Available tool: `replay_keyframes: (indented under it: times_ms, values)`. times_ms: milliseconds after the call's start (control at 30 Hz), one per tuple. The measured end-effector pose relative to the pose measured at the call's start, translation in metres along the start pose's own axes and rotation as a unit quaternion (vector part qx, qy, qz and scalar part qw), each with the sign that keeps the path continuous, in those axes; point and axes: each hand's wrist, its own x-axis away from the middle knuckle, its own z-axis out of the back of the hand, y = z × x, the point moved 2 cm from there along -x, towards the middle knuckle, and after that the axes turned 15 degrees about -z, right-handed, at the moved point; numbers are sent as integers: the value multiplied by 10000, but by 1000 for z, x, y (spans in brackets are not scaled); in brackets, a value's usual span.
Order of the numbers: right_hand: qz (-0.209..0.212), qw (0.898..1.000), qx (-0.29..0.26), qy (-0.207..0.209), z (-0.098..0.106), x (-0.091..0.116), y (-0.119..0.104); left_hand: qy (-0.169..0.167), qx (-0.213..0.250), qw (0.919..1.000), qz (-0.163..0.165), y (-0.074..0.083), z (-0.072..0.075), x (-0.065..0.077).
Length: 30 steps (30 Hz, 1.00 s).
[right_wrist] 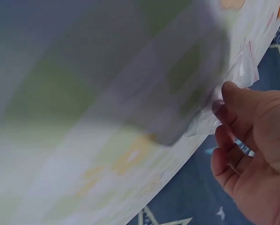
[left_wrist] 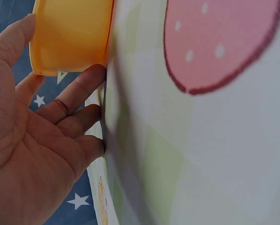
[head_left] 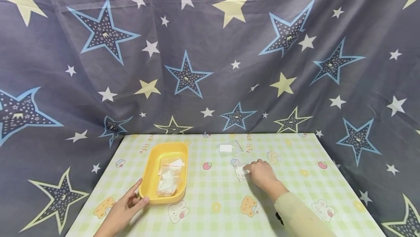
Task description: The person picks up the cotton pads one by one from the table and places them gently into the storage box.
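A yellow plastic tray (head_left: 187, 169) sits on the left part of the table, with several small clear zip bags (head_left: 168, 182) holding white pieces inside it. My left hand (head_left: 119, 209) holds the tray's near left corner between thumb and fingers; the left wrist view shows the thumb at the rim of the tray (left_wrist: 72, 37). To the right, my right hand (head_left: 262, 173) pinches a clear zip bag (head_left: 241, 171) at the tabletop. In the right wrist view, thumb and index finger meet on this crinkled bag (right_wrist: 245, 70). Fingers partly hide its contents.
Another clear zip bag (head_left: 226, 148) with a white piece inside lies flat farther back, beyond the right hand. The table has a green checked cover (head_left: 210, 211) with cartoon prints. A dark curtain with stars (head_left: 210, 47) hangs behind and beside the table.
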Motion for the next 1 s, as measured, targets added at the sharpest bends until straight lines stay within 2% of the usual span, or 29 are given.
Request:
replay_keyframes:
  times_ms: [133, 367, 633, 800, 1000]
  values:
    - [-173, 9997, -193, -49, -1, -1, 12, -27, 63, 10000, 70, -1, 1, 2]
    - [-197, 9991, -371, -79, -4, -2, 15, 28, 75, 10000, 19, -1, 1, 2]
    - [-250, 9919, -1215, -290, -3, 1, 6, -30, 157, 9998, 87, -1, 0, 2]
    - [-475, 9767, -2007, -588, -1, 1, -2, -85, 170, 9997, 129, -3, -2, 1]
    - [-827, 9382, -3225, -946, 0, -4, -14, -17, 152, 9999, 36, -2, 0, 0]
